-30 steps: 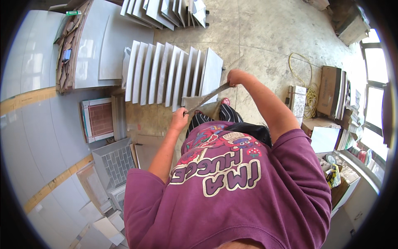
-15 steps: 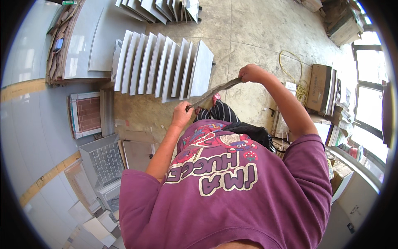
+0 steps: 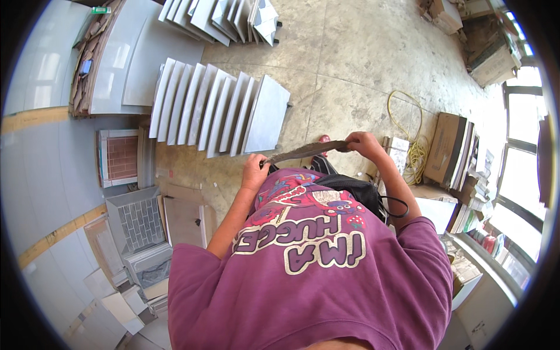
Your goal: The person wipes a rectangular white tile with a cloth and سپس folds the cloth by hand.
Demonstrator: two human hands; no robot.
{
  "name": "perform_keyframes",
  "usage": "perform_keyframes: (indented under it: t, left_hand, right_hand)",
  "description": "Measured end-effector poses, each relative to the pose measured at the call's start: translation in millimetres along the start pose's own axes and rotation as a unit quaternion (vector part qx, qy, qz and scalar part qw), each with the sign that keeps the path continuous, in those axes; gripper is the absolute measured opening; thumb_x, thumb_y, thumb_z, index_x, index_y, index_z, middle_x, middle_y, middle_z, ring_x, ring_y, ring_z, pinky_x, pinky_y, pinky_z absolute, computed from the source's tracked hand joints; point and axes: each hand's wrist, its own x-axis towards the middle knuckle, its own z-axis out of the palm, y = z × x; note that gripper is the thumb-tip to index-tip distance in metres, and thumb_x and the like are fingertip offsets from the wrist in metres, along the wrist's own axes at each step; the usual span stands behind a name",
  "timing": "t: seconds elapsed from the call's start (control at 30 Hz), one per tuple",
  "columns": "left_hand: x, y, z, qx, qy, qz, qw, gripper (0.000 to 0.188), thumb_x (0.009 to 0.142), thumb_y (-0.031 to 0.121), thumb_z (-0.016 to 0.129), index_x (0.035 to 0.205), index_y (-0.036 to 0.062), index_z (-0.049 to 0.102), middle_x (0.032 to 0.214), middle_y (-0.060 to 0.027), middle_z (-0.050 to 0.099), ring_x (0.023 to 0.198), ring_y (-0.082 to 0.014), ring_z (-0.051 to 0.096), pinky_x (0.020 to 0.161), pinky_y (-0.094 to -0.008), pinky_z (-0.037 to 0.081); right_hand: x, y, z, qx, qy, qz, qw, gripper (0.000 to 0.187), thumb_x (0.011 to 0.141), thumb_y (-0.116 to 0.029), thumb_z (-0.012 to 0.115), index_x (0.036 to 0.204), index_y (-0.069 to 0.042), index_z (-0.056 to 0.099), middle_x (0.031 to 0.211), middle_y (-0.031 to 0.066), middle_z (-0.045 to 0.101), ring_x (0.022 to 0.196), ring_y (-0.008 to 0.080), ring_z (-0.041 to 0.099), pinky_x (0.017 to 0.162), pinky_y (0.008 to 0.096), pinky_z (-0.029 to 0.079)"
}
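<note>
A dark grey-brown strip, perhaps a folded cloth (image 3: 304,152), stretches between my two hands in front of my waist. My left hand (image 3: 254,171) is closed around its left end. The other end is gripped by my right hand (image 3: 364,143), held a little farther out and higher in the view. Between them the strip arches slightly and looks wider toward the right. Below it, a black bag (image 3: 357,190) hangs at my waist, with a dark strap loop near my right forearm. A red shoe (image 3: 324,139) shows just beyond the strip.
A rack of upright grey tile panels (image 3: 265,116) stands ahead left, with another rack (image 3: 233,17) farther off. Sample boards (image 3: 140,224) lean along the left. At right are a coiled yellow hose (image 3: 416,163), cardboard boxes (image 3: 444,146) and windows. Concrete floor (image 3: 350,64) lies ahead.
My right hand has come down and closer to my body, so the strip is more level and arched. The tile rack sits lower and farther left in view.
</note>
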Motion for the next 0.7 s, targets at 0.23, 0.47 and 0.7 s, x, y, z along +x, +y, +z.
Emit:
perform_keyframes:
  t: [0.23, 0.47, 0.7]
  left_hand:
    - [37, 85, 57, -0.021, 0.017, 0.038, 0.999, 0.013, 0.069, 0.007, 0.067, 0.078, 0.0024, 0.058, 0.077, -0.012, 0.056, 0.071, -0.0291, 0.056, 0.065, -0.0363, 0.046]
    - [75, 124, 69, -0.004, 0.053, 0.059, 0.997, 0.013, 0.068, 0.003, 0.066, 0.078, 0.0031, 0.058, 0.078, -0.0126, 0.055, 0.073, -0.0314, 0.056, 0.066, -0.0376, 0.046]
    - [113, 134, 77, -0.002, 0.073, 0.045, 0.996, 0.013, 0.07, 0.004, 0.065, 0.08, 0.0042, 0.058, 0.078, -0.0123, 0.055, 0.072, -0.0312, 0.056, 0.066, -0.0382, 0.047]
  right_hand:
    - [-9, 54, -77, 0.08, 0.038, 0.059, 0.994, 0.019, 0.075, -0.005, 0.062, 0.093, 0.002, 0.065, 0.077, 0.0077, 0.066, 0.071, 0.0137, 0.063, 0.068, 0.0264, 0.049]
    - [6, 78, -109, 0.136, 0.088, 0.025, 0.986, 0.018, 0.075, -0.005, 0.064, 0.092, 0.001, 0.064, 0.076, 0.0047, 0.065, 0.071, 0.0101, 0.06, 0.069, 0.0245, 0.048]
    - [34, 77, -127, 0.165, 0.077, 0.026, 0.983, 0.019, 0.075, -0.005, 0.064, 0.093, 0.001, 0.063, 0.078, 0.0043, 0.066, 0.073, 0.0107, 0.06, 0.069, 0.0255, 0.048]
